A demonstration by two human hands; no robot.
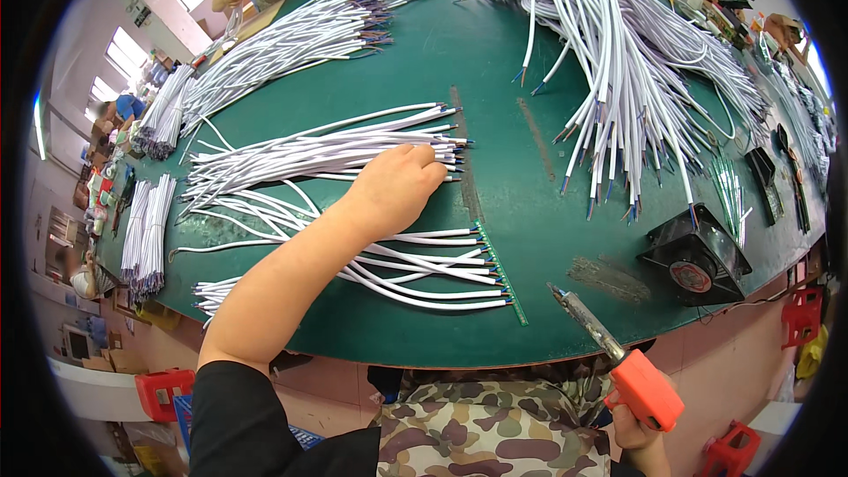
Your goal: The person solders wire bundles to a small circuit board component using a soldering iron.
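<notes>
While the right hand is closed around the red handle of a soldering gun on the near right side of the narrow green strip, the gun's tip points toward the strip but stands apart from it. Lying on the green tabletop, the strip has a row of white cables along its left edge, their coloured wire ends meeting it. Beyond the strip's far end and to its left, the left hand curls its fingers over the ends of a loose cable bundle; its fingertips are hidden, so I cannot tell whether it has hold of one. To the right of the strip sits a boxy black fan. A large cable heap spreads beyond the strip to the right, and smaller bundles lie well to its left.
</notes>
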